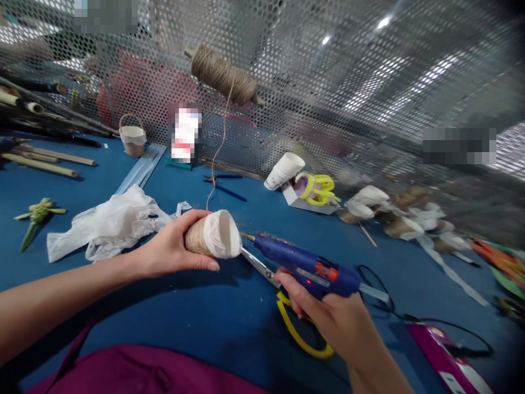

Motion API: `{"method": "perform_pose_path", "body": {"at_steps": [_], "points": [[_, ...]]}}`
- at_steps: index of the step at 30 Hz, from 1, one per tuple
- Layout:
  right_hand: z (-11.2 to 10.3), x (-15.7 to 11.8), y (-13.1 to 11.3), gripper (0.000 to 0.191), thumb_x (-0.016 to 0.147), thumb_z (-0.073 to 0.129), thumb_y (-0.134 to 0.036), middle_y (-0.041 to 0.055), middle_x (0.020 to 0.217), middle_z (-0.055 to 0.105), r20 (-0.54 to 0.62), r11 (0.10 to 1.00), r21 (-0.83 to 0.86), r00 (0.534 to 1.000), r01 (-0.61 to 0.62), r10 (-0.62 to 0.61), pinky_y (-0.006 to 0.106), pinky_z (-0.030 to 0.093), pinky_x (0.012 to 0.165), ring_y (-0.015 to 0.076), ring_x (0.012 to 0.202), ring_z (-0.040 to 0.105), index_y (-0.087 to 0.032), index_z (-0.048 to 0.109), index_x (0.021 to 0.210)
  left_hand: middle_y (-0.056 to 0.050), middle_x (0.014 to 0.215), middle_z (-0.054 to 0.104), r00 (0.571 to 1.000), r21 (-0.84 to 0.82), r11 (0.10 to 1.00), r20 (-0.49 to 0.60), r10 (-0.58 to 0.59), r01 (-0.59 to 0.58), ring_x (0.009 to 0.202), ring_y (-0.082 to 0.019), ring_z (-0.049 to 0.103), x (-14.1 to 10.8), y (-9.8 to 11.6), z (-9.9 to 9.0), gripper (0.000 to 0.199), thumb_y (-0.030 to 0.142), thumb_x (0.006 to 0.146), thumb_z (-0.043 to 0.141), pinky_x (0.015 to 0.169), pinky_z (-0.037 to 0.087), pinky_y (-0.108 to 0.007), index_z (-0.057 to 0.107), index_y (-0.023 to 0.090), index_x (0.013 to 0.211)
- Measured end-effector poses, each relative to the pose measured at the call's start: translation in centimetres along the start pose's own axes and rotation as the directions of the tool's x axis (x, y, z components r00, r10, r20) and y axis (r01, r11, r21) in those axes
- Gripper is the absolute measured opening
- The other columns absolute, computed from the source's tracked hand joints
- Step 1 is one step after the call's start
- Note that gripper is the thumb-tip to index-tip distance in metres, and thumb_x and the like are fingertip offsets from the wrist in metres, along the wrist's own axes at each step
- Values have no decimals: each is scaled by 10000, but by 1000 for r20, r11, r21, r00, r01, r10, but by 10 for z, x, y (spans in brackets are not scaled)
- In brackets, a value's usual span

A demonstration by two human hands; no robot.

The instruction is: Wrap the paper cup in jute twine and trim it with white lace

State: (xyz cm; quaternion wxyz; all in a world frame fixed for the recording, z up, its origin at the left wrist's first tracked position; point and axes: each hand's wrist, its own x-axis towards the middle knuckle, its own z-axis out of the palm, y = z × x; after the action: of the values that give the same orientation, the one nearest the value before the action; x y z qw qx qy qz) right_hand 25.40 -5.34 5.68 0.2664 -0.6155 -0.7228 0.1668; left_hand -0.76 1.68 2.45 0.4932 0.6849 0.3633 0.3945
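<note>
In my left hand [180, 246] is a paper cup [223, 234], tilted on its side with its mouth to the right. Brown twine covers its lower part, and white lace circles the rim end. My right hand [315, 301] grips a blue glue gun [303, 262], whose nozzle points left, close to the cup's rim. Whether nozzle and rim touch I cannot tell. Yellow-handled scissors [305, 334] lie beneath the glue gun, partly hidden by it and my right hand. A strand of twine [223, 131] runs from the cup up to a twine roll [223, 74].
White lace [110, 221] lies heaped left of the cup. Behind stand a small twine basket [133, 139], a lit phone [185, 134], pliers [225, 186] and stacked paper cups [285, 171]. A purple power strip [447, 355] with a black cord sits at right. Perforated metal mesh bounds the back.
</note>
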Motion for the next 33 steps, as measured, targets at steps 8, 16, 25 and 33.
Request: {"method": "perform_pose_path", "body": {"at_steps": [8,16,25,33], "points": [[2,1,-1,342,838,510,-468,-27,465,622,-43,994,-83,996,75,-78,242,488,475,154,440,621,-259,703,649,-80,1042,592,1000,13,1000,-4,14,-14,958,-234,567,-1,1,0,679,340,562,788,855,468,-366,473,131,1125],[1,2,-2,301,830,543,-424,-38,459,596,-48,993,-84,995,80,-85,242,486,502,134,421,595,-262,686,620,-74,1056,590,1000,25,1000,-2,19,-19,969,-234,560,-1,2,-1,676,351,568,782,868,459,-374,466,152,1131],[1,4,11,305,814,563,-361,-32,468,628,5,982,-80,985,172,-173,250,478,457,154,450,622,-276,653,535,-83,1074,592,999,64,997,-1,38,-37,976,-247,566,-1,1,-1,669,368,582,774,862,463,-381,466,158,1137],[-1,1,-3,427,821,553,-388,-12,487,629,-2,997,-67,999,33,-33,284,495,553,169,494,635,-253,520,417,-81,1074,589,999,50,998,-9,34,-34,985,-247,561,-1,2,-1,672,369,582,776,879,455,-385,470,151,1139]]}}
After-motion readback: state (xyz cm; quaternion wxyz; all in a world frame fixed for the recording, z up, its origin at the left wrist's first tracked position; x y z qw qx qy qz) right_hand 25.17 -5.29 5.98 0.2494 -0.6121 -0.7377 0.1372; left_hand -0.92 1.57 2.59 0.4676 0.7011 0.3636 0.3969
